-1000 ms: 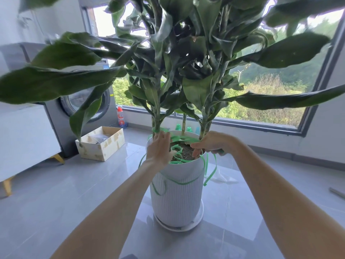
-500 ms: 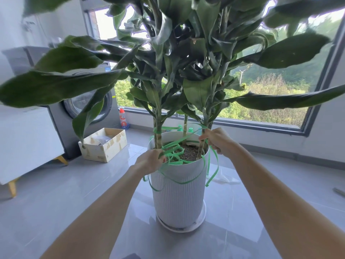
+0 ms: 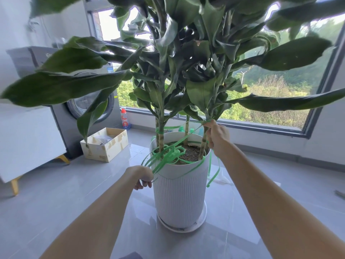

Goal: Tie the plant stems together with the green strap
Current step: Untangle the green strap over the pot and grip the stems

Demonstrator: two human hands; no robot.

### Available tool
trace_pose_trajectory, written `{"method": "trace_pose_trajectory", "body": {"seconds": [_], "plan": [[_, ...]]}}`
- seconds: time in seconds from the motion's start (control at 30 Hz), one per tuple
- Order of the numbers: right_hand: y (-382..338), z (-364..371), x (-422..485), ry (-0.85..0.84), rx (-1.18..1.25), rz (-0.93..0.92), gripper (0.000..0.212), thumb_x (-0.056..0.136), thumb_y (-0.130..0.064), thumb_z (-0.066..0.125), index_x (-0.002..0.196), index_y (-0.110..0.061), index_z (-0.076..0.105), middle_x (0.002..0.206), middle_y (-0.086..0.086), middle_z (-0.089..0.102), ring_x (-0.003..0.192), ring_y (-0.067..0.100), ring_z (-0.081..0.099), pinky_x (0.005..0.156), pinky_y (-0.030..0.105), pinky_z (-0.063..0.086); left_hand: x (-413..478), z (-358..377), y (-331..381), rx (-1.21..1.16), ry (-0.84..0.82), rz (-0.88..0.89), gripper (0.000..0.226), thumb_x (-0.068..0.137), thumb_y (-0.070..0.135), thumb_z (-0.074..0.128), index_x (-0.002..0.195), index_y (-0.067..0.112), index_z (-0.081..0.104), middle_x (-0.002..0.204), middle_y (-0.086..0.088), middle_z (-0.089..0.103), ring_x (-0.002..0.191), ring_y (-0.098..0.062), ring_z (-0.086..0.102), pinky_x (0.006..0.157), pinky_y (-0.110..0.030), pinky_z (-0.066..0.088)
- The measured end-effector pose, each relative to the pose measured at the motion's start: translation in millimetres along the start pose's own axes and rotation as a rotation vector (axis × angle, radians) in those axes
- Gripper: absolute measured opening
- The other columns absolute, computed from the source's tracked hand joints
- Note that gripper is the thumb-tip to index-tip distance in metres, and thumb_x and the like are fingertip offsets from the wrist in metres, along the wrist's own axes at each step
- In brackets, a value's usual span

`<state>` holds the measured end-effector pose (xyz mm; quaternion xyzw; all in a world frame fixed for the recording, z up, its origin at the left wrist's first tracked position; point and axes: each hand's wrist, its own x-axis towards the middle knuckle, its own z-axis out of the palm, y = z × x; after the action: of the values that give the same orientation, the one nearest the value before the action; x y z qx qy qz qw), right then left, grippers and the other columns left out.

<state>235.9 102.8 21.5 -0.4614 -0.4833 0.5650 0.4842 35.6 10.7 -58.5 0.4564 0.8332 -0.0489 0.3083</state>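
A tall leafy plant grows from a ribbed white pot (image 3: 180, 195) on the floor. Three stems rise from the soil: a left stem (image 3: 160, 135), a thin back stem (image 3: 187, 131) and a right stem (image 3: 204, 143). A green strap (image 3: 169, 157) loops around the stems above the rim, lies tangled on the soil and hangs over the pot's right side. My left hand (image 3: 141, 176) grips a bunch of strap strands at the pot's left rim. My right hand (image 3: 217, 136) pinches the strap against the right stem, higher up.
A grey washing machine (image 3: 74, 109) stands at the left, with a white cabinet (image 3: 28, 139) in front of it. An open cardboard box (image 3: 104, 144) and a red-capped bottle (image 3: 124, 118) sit on the glossy grey floor. A large window runs behind the plant.
My left hand has pulled back and down from the pot's top, drawing strap strands out over the left rim. My right hand has risen from the soil up the right stem with the strap.
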Motion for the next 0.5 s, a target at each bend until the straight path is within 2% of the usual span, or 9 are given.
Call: {"method": "trace_pose_trajectory", "body": {"seconds": [0.07,0.13,0.2,0.27,0.3,0.33,0.4,0.43,0.5], "plan": [[1,4,-1,0.007,0.115,0.019,0.031,0.1,-0.024,0.046,0.074,-0.017,0.062,0.055,-0.003,0.039,0.032,0.006,0.026,0.028,0.017,0.021,1,1,-1,0.025,-0.002,-0.012,0.03,0.096,0.015,0.026,0.095,0.01,0.056,0.071,-0.001,0.047,0.058,-0.014,0.046,0.065,-0.026,0.048],[-2,8,-1,0.033,0.189,0.03,0.035,0.1,-0.025,0.045,0.071,-0.015,0.062,0.063,-0.001,0.045,0.045,0.008,0.034,0.032,0.015,0.031,1,1,-2,0.029,0.0,-0.022,0.029,0.096,0.015,0.027,0.096,0.01,0.056,0.071,0.0,0.046,0.056,-0.013,0.045,0.065,-0.026,0.049],[-9,10,-3,0.037,0.302,0.063,0.036,0.101,-0.026,0.041,0.077,-0.011,0.062,0.075,0.003,0.056,0.059,0.011,0.05,0.051,0.018,0.049,2,1,-3,0.01,-0.004,-0.024,0.028,0.097,0.017,0.028,0.095,0.011,0.055,0.068,0.0,0.045,0.054,-0.013,0.043,0.058,-0.023,0.048],[-13,8,-5,0.019,0.43,0.118,0.034,0.102,-0.024,0.037,0.078,-0.008,0.056,0.079,0.007,0.06,0.07,0.018,0.06,0.07,0.03,0.056,2,1,-2,0.003,0.0,-0.031,0.028,0.098,0.017,0.028,0.094,0.01,0.055,0.07,-0.001,0.045,0.054,-0.013,0.043,0.061,-0.024,0.049],[-14,8,-7,0.019,0.471,0.143,0.033,0.103,-0.023,0.037,0.078,-0.007,0.053,0.078,0.008,0.06,0.068,0.02,0.062,0.071,0.035,0.057,3,1,-1,0.006,0.006,-0.036,0.028,0.098,0.017,0.028,0.094,0.01,0.055,0.073,-0.002,0.045,0.056,-0.013,0.042,0.065,-0.026,0.05],[-14,7,-8,0.033,0.478,0.16,0.033,0.103,-0.022,0.036,0.077,-0.007,0.051,0.075,0.008,0.058,0.062,0.02,0.062,0.067,0.036,0.058,3,1,-1,0.016,0.01,-0.04,0.028,0.098,0.016,0.028,0.097,0.009,0.055,0.075,-0.002,0.046,0.056,-0.014,0.042,0.069,-0.028,0.049],[-14,5,-10,0.095,0.428,0.175,0.036,0.102,-0.025,0.037,0.073,-0.008,0.05,0.066,0.005,0.052,0.045,0.014,0.052,0.045,0.028,0.054,2,2,-1,0.061,-0.009,-0.051,0.032,0.098,0.014,0.028,0.105,0.011,0.06,0.075,-0.002,0.045,0.057,-0.014,0.041,0.071,-0.028,0.048],[-15,2,-9,0.128,0.378,0.17,0.038,0.102,-0.027,0.038,0.07,-0.01,0.048,0.06,0.002,0.047,0.037,0.01,0.043,0.034,0.022,0.044,2,2,-2,0.1,-0.035,-0.061,0.035,0.099,0.014,0.03,0.111,0.011,0.062,0.074,-0.001,0.045,0.057,-0.014,0.041,0.067,-0.025,0.047],[-18,-2,-8,0.155,0.221,0.14,0.039,0.101,-0.029,0.039,0.066,-0.013,0.045,0.056,-0.001,0.04,0.028,0.006,0.029,0.028,0.016,0.025,0,4,-4,0.189,-0.083,-0.083,0.034,0.1,0.016,0.034,0.119,0.011,0.062,0.076,0.0,0.046,0.056,-0.012,0.041,0.061,-0.021,0.044]]}}
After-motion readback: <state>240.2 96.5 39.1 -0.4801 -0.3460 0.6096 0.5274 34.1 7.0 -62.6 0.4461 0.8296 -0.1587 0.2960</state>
